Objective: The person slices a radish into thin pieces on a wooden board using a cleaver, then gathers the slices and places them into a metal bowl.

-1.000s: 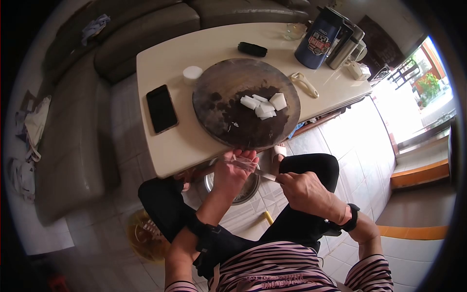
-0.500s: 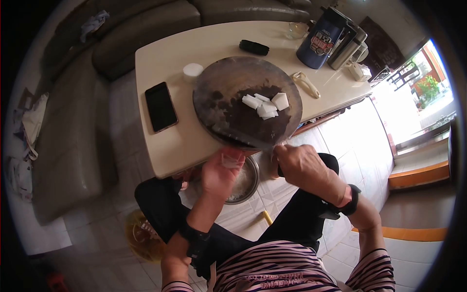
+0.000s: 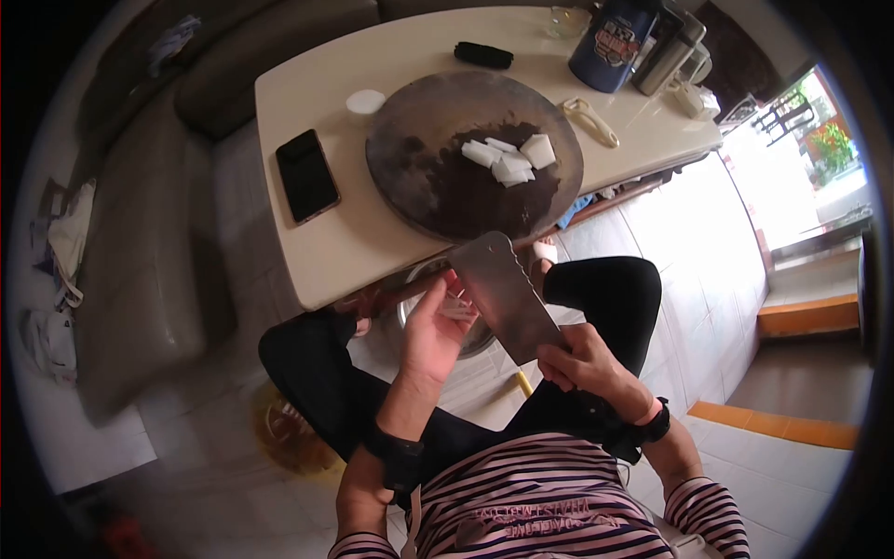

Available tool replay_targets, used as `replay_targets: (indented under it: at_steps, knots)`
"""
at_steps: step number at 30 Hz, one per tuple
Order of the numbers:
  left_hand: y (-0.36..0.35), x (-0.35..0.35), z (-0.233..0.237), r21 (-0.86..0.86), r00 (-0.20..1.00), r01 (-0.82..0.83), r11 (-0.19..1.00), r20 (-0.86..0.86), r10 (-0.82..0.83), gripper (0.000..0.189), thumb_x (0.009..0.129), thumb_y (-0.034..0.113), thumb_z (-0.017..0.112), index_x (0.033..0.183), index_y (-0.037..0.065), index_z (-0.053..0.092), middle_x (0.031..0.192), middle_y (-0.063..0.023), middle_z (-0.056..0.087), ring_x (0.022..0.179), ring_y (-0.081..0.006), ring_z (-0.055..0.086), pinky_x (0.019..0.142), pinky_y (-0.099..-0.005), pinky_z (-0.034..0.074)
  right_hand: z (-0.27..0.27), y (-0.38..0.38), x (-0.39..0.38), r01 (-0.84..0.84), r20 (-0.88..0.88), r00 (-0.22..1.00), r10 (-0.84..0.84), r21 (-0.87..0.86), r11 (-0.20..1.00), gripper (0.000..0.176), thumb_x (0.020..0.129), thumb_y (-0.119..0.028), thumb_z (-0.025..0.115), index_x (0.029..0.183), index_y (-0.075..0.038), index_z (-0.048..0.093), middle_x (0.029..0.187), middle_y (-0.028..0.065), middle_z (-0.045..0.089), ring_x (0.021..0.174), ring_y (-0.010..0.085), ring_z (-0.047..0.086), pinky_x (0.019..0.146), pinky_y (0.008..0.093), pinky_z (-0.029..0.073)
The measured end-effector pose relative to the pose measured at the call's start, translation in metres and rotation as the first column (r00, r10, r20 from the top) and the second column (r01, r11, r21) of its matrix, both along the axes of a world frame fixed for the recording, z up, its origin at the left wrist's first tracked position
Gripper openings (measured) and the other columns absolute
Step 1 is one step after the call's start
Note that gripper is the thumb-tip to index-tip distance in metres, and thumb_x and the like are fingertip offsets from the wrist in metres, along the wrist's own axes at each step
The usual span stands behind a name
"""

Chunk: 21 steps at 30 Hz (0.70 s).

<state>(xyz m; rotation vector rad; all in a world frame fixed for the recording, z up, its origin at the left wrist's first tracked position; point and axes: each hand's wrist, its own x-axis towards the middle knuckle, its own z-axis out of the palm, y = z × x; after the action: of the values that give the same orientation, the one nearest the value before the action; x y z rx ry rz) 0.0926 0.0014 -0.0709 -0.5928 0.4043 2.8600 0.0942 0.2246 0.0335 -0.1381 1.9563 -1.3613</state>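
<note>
My right hand [image 3: 585, 361] is closed round the handle of a broad cleaver [image 3: 506, 293], whose blade points up and to the left. Beside the blade, my left hand [image 3: 436, 334] is cupped palm up with thin white slices [image 3: 456, 306] on its fingers. Several white pieces [image 3: 507, 160] lie on the dark wet patch of the round cutting board [image 3: 410, 154], beyond both hands. Under my left hand a metal bowl [image 3: 480, 341] on the floor is partly hidden.
The table [image 3: 372, 242] bears a phone [image 3: 307, 175], a white round item [image 3: 365, 102], a peeler [image 3: 591, 123], a black case [image 3: 483, 55], a blue container [image 3: 610, 47] and a metal flask [image 3: 669, 58]. A sofa [image 3: 149, 279] stands at the left.
The cleaver has come up off the board's near edge and towards me, its blade now in full view beside my left hand. My left hand has turned more upright.
</note>
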Motion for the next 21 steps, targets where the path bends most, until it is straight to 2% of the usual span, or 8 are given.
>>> replay_targets:
  at_steps: [1,4,6,8,11,13,16,21]
  knots:
    - [0.004,0.006,0.0,-0.034,0.999,0.021,0.999,-0.028,-0.022,0.021,0.093,0.016,0.063,0.112,0.007,0.064,0.108,-0.0046,0.065,0.098,-0.0167,0.061,0.083,-0.0337,0.051,0.001,0.001,0.005,0.022,0.035,0.999,-0.022,-0.007,1.0,0.03,0.092,-0.016,0.054,0.067,0.0,0.057,0.049,0.0004,0.051,0.044,0.0069,0.048,0.043,0.0234,0.036]
    - [0.025,0.021,-0.002,-0.03,0.999,0.045,0.999,0.031,-0.044,0.022,0.093,0.011,0.061,0.114,0.005,0.06,0.104,-0.0061,0.064,0.092,-0.0162,0.06,0.083,-0.0317,0.049,-0.021,0.008,0.025,0.166,0.113,0.981,-0.155,-0.093,0.982,0.031,0.093,-0.016,0.053,0.066,-0.001,0.057,0.049,0.0005,0.051,0.042,0.0066,0.047,0.043,0.0233,0.036]
    - [0.036,0.031,-0.011,-0.057,0.995,0.1,0.993,0.023,-0.099,0.026,0.091,0.004,0.063,0.116,0.005,0.057,0.105,-0.0048,0.062,0.096,-0.0154,0.059,0.084,-0.0306,0.048,-0.032,0.01,0.032,0.208,0.128,0.972,-0.195,-0.105,0.972,0.03,0.094,-0.015,0.053,0.067,-0.001,0.057,0.049,0.0005,0.051,0.042,0.0065,0.047,0.043,0.0231,0.036]
    - [0.049,0.035,-0.017,-0.272,0.993,0.103,0.957,0.083,-0.084,0.029,0.089,-0.002,0.063,0.115,0.004,0.056,0.104,-0.0029,0.06,0.097,-0.0154,0.059,0.086,-0.0296,0.048,-0.039,0.012,0.034,0.251,0.139,0.962,-0.234,-0.115,0.961,0.03,0.094,-0.015,0.052,0.068,-0.001,0.057,0.049,0.0005,0.051,0.042,0.0063,0.047,0.042,0.023,0.036]
    - [0.058,0.035,-0.032,-0.34,0.985,0.091,0.936,0.172,-0.034,0.03,0.087,-0.004,0.064,0.116,0.002,0.055,0.104,-0.0041,0.059,0.093,-0.0165,0.06,0.087,-0.0301,0.049,-0.052,0.016,0.034,0.276,0.184,0.95,-0.252,-0.121,0.953,0.029,0.094,-0.015,0.053,0.069,-0.001,0.057,0.049,0.0003,0.051,0.042,0.0068,0.047,0.043,0.0229,0.036]
    - [0.058,0.033,-0.041,-0.37,0.972,0.098,0.924,0.235,-0.009,0.028,0.088,-0.001,0.064,0.114,0.001,0.055,0.103,-0.0072,0.061,0.09,-0.0171,0.061,0.085,-0.031,0.05,-0.065,0.02,0.033,0.273,0.21,0.946,-0.245,-0.114,0.955,0.031,0.093,-0.017,0.053,0.067,-0.001,0.058,0.049,0.0005,0.052,0.041,0.007,0.047,0.042,0.0231,0.036]
    - [0.055,0.027,-0.052,-0.374,0.969,0.098,0.922,0.246,-0.004,0.026,0.089,0.001,0.064,0.114,0.003,0.057,0.103,-0.0059,0.063,0.089,-0.0158,0.061,0.081,-0.0305,0.051,-0.081,0.033,0.032,0.185,0.212,0.964,-0.16,-0.105,0.977,0.033,0.093,-0.018,0.054,0.065,-0.001,0.059,0.047,0.0008,0.051,0.041,0.0072,0.047,0.042,0.0236,0.036]
    - [0.046,0.013,-0.079,-0.395,0.955,0.07,0.916,0.293,0.053,0.024,0.09,-0.001,0.06,0.114,0.001,0.056,0.101,-0.0064,0.061,0.088,-0.0144,0.06,0.075,-0.0274,0.049,-0.087,0.038,0.037,0.166,0.258,0.957,-0.13,-0.121,0.979,0.034,0.092,-0.018,0.053,0.063,-0.001,0.06,0.046,0.0014,0.052,0.039,0.0076,0.046,0.041,0.0241,0.036]
